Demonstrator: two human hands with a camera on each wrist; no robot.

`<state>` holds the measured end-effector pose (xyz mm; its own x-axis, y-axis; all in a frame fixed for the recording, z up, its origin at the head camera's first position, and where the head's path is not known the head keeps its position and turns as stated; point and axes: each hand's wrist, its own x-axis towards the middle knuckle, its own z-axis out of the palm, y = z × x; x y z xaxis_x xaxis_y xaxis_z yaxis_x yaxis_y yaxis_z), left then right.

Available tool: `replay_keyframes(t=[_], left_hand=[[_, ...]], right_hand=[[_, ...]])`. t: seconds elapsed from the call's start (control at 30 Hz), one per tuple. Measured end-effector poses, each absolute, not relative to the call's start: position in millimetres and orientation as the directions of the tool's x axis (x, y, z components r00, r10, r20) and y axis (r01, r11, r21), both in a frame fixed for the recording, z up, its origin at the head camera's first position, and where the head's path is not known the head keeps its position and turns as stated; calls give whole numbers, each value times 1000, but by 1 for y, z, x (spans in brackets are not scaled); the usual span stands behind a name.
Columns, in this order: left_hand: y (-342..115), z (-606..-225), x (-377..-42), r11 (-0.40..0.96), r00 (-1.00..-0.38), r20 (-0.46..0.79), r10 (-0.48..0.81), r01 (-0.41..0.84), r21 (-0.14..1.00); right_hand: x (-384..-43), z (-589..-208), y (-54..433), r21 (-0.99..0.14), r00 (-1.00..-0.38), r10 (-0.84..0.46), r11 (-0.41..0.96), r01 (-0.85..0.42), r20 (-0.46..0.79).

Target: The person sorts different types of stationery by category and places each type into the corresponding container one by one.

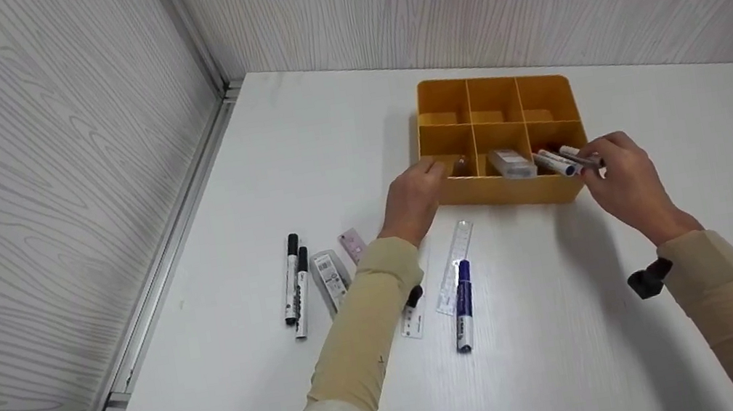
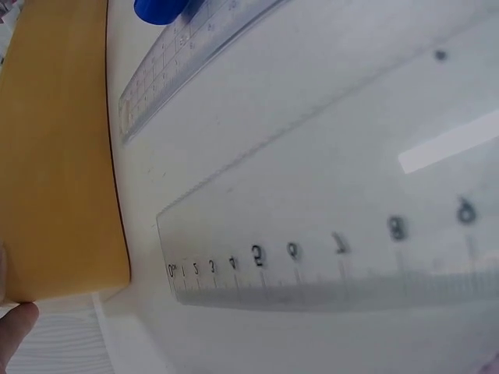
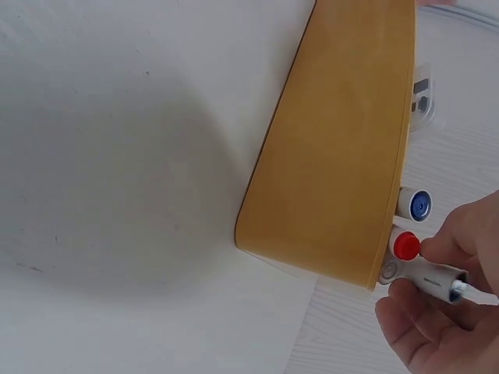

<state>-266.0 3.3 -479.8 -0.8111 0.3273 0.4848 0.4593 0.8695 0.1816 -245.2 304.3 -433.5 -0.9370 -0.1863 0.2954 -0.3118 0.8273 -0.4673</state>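
A yellow six-compartment box [image 1: 508, 192] stands toward the back of the table. My left hand [image 1: 412, 202] grips its front left corner; in the left wrist view a fingertip [image 2: 17, 327] touches the wall's edge. At the front right compartment my right hand [image 1: 628, 182] pinches a whitish marker [image 3: 427, 279], which leans out over the rim. Beside it are a red-ended marker [image 3: 405, 245] and a blue-ended marker [image 3: 420, 206]. The front middle compartment holds a clear plastic case [image 1: 513, 164]. A small dark item [image 1: 460, 165] shows in the front left one.
Two black-capped markers [image 1: 301, 293] lie at the left, near a labelled grey case [image 1: 331, 277] and a pink item [image 1: 353, 244]. A blue-capped marker [image 1: 463, 308] touches a clear ruler [image 1: 450, 291]. Another ruler [image 1: 413, 323] is partly under my left forearm. Walls stand behind and left.
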Motion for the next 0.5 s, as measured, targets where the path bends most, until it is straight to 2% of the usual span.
replay_keyframes(t=[0.5], left_hand=[[3,-480,-265,873,-816,476,328,455,178]], right_hand=[[-237,-450,308,-398,-905,-294,824,-403,307]])
